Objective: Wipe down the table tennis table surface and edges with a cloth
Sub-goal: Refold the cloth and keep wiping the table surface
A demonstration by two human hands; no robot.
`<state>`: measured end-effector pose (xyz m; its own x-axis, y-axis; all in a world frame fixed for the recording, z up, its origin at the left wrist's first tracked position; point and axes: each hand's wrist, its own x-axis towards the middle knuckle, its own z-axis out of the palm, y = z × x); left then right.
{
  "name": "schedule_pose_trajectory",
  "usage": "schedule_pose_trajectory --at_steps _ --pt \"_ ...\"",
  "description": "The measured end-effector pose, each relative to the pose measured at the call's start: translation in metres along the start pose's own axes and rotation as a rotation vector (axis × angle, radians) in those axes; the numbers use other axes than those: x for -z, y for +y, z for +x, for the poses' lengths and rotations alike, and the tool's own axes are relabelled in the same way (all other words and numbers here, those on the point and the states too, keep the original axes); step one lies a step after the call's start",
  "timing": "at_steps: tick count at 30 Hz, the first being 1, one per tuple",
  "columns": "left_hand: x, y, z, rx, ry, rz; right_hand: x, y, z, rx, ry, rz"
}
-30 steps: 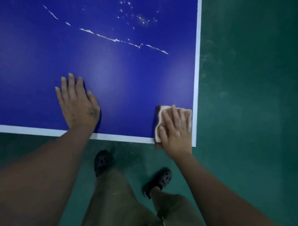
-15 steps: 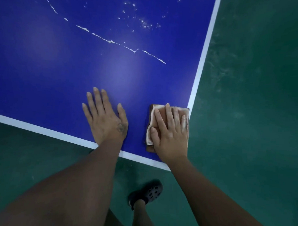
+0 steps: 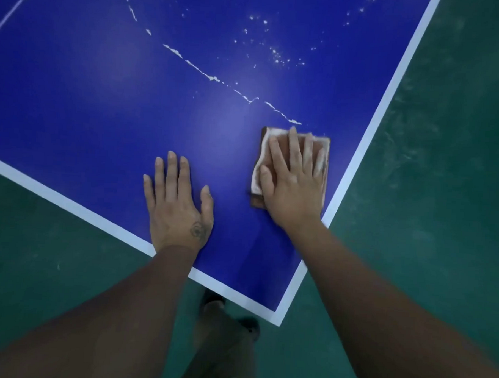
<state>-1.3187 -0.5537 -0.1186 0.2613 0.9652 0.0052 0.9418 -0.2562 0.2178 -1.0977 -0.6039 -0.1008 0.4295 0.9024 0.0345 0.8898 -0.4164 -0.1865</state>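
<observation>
Head view: a person leans over the near right corner of a blue bench [image 3: 103, 96], both bare arms reaching in from below.
Right hand [image 3: 292, 185]: flat, palm down on a folded cloth [image 3: 324, 145], fingers straight and slightly spread, pressing it to the surface rather than gripping it.
Cloth: brown and off-white, lying on the blue top just inside the right edge, close to the corner; its far end shows past the fingertips.
Left hand [image 3: 179, 205]: flat on the bare blue surface beside the cloth but apart from it, fingers straight and together, thumb out, holding nothing; a small dark mark sits near the wrist.
Streak [image 3: 207, 74]: a broken white line runs diagonally across the top, its lower end just beyond the cloth.
Specks [image 3: 274, 52]: white flecks scattered farther up, toward the right edge.
Border [image 3: 357, 176]: a white band lines the near and right edges.
Floor [image 3: 442, 197]: dull green, scuffed.
Below the corner: a dark shoe [image 3: 213, 298] and a blurred leg [image 3: 227, 345].
</observation>
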Motion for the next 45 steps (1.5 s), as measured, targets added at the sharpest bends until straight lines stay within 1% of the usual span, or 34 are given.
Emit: schedule_pose_trajectory --at_steps 4,7,10,12,15,18,20,23,26,31,34,37,40,42,43,44,45 --pt "-0.002 -0.002 0.000 -0.007 0.004 0.010 0.000 0.002 -0.059 0.006 -0.014 -0.012" --pt "-0.004 -0.002 -0.002 -0.001 0.006 0.018 -0.002 0.009 -0.068 0.042 -0.030 -0.022" --pt "-0.004 -0.002 -0.001 -0.013 0.025 -0.008 0.001 0.017 -0.035 0.153 -0.019 -0.037" --pt "-0.005 -0.003 0.001 -0.013 0.040 -0.027 0.000 0.022 0.002 0.224 -0.008 -0.042" --pt "-0.007 -0.003 -0.001 -0.019 0.068 -0.044 0.001 0.026 0.064 0.313 -0.039 -0.063" --pt "-0.006 -0.001 0.001 -0.025 0.100 -0.070 0.005 0.026 0.119 0.353 -0.079 -0.060" --pt "-0.005 -0.001 0.001 -0.018 0.106 -0.082 0.008 0.025 0.130 0.355 -0.097 -0.052" --pt "-0.003 0.000 0.000 -0.006 0.086 -0.080 0.010 0.032 0.112 0.366 -0.086 -0.034" --pt "-0.002 0.000 0.001 -0.007 0.077 -0.093 0.013 0.049 0.070 0.381 -0.066 -0.032" --pt "-0.001 0.000 0.002 0.000 0.063 -0.088 0.013 0.066 0.017 0.412 -0.125 -0.032" --pt "0.000 0.000 0.001 0.002 0.066 -0.085 0.011 0.060 0.024 0.450 -0.144 -0.048" --pt "0.000 0.001 0.001 0.016 0.075 -0.085 0.002 0.042 0.064 0.542 -0.107 -0.061" --pt "-0.001 0.002 0.001 0.077 0.097 -0.095 -0.008 0.018 0.109 0.557 -0.071 -0.082" --pt "-0.001 0.002 -0.001 0.121 0.124 -0.083 -0.012 0.003 0.132 0.536 -0.087 -0.092" --pt "0.001 0.005 -0.001 0.172 0.137 -0.063 -0.012 -0.002 0.140 0.529 -0.105 -0.091" --pt "0.002 0.011 0.001 0.274 0.150 -0.046 -0.011 -0.004 0.145 0.530 -0.118 -0.090" --pt "0.005 0.021 0.006 0.428 0.161 -0.035 -0.010 -0.003 0.148 0.544 -0.122 -0.090"
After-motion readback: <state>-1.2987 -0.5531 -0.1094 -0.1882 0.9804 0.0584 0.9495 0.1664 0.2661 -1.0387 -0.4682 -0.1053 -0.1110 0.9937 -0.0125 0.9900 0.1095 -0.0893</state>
